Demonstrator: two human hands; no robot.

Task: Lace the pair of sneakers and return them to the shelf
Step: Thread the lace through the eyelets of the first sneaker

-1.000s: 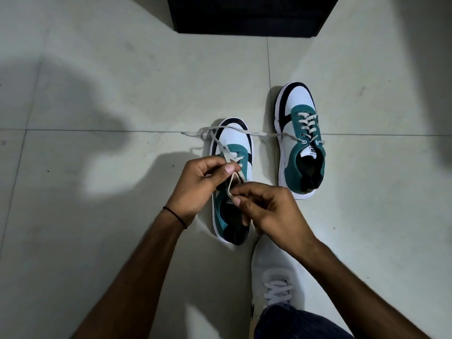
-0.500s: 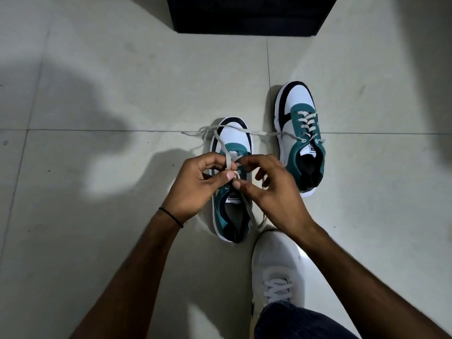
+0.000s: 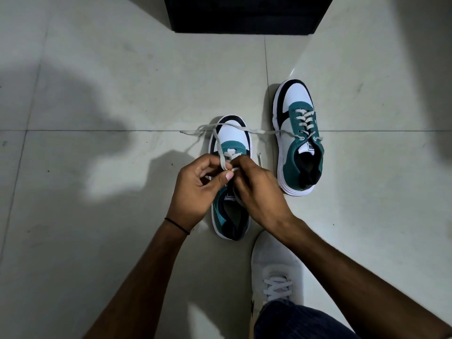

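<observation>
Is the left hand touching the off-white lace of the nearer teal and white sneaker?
Touching. The head view shows the left hand pinching the off-white lace between thumb and fingers over the nearer teal and white sneaker.

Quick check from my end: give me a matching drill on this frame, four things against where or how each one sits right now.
Things:
1. near sneaker
2. far sneaker
3. white shoe
4. black cabinet

States:
A. worn on the person's foot, bottom of view
B. laced up the front, lying untouched to the right
C. at the top edge of the view
D. under both hands, its lace pinched between them

Pairs: 1-D, 2-B, 3-A, 4-C. The left hand and right hand both have a grip on the lace over the near sneaker.
</observation>
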